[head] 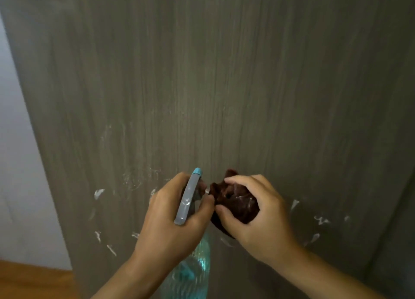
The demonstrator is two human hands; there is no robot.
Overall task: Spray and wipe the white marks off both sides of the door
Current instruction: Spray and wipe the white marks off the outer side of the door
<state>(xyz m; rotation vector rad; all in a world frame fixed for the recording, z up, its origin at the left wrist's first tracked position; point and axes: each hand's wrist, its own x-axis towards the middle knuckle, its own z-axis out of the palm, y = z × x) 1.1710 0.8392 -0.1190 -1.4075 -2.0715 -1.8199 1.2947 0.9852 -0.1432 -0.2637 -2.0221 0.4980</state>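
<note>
A grey-brown wood-grain door (224,74) fills the view. White marks (98,193) are smeared across its lower part, at left, centre and right. My left hand (170,220) grips a spray bottle (188,199) with a grey head, a blue nozzle tip and a clear bluish body hanging below. The nozzle points at the door. My right hand (258,211) holds a bunched dark red-brown cloth (233,199) just right of the sprayer, close to the door surface.
The door's left edge (29,110) runs down beside a pale wall (13,141). A strip of wooden floor (33,280) shows at the bottom left.
</note>
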